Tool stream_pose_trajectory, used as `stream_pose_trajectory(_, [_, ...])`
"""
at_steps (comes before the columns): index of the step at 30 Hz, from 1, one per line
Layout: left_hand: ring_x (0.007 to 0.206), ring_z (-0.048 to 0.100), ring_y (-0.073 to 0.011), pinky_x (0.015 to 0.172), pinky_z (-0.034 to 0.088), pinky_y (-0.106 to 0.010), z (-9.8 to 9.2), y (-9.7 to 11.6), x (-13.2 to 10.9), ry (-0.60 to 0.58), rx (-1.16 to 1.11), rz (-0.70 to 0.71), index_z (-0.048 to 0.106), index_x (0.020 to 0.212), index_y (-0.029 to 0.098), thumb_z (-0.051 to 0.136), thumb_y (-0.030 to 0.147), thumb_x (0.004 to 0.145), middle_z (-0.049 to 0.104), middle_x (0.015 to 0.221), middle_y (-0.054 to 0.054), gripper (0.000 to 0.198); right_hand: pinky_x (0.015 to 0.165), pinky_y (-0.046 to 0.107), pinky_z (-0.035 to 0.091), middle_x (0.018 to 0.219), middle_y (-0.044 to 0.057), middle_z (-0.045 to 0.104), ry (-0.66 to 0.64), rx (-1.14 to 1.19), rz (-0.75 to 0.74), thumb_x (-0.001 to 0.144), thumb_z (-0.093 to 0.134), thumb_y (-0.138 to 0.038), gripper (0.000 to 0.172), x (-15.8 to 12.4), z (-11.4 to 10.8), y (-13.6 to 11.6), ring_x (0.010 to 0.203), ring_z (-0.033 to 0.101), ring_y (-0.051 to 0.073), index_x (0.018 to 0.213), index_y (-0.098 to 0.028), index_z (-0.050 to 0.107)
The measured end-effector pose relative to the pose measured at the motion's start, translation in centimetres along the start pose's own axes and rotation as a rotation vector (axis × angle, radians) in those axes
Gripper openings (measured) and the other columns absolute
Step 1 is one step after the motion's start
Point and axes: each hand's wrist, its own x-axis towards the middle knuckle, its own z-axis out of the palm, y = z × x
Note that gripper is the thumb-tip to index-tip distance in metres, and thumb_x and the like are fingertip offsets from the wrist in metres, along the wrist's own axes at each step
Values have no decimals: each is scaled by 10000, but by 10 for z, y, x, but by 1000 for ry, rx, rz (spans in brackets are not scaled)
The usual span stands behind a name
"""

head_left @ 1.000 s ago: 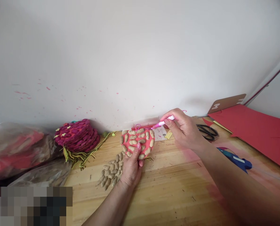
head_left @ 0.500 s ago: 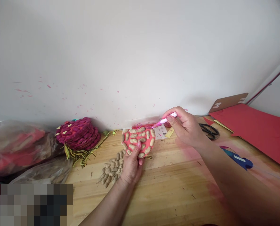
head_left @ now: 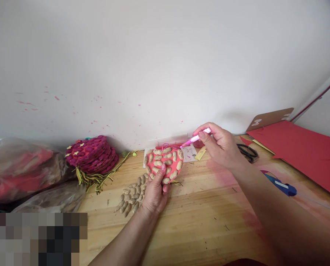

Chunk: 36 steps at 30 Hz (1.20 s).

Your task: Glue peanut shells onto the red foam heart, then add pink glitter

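1. Left hand (head_left: 155, 193): closed on the lower edge of 1 red rounded card piece studded with peanut shells (head_left: 165, 163). The thumb lies across its face and the fingers are behind it. The piece is held tilted up, just above the wooden bench (head_left: 203, 214), near the white wall (head_left: 165, 66).

2. Right hand (head_left: 221, 146): pinched shut on 1 pink and white marker pen (head_left: 194, 139) between thumb and fingertips. The pink tip points down-left at the upper right edge of the red piece. Whether it touches cannot be told.

3. Writing: 1 white paper slip (head_left: 190, 154) lies behind the red piece and carries small marks, too small to read. No brand can be read on the pen.

4. Counts on the bench:
- 1 loose heap of unshelled tan peanuts (head_left: 131, 196), just left of the left hand; the number is too close-packed to count.
- 1 stack of magenta peanut-covered pieces with small yellow stars (head_left: 92, 154), with yellow-green strands (head_left: 97, 180) trailing beneath it.
- 1 pair of black-handled scissors (head_left: 246, 152), just right of the right hand.
- 1 blue glue gun (head_left: 281, 185), beside the right forearm.
- 1 large red card sheet (head_left: 303, 149), at far right.
- 1 brown cardboard offcut (head_left: 270, 117), leaning on the wall.
- 1 small yellow paper strip (head_left: 200, 154), beside the white slip.
- Clear plastic bags of red material (head_left: 20, 170), at far left.
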Motion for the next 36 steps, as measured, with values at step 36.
stream_pose_trajectory(36, [562, 530, -58, 447, 425, -169, -1, -3, 2, 100, -35, 4, 722, 880, 164, 999, 353, 519, 694, 772, 23, 492, 668, 315, 423, 860, 6, 684, 56, 92, -28, 1010, 571, -406, 197, -2, -1, -13, 731, 590, 164, 1010, -257, 699])
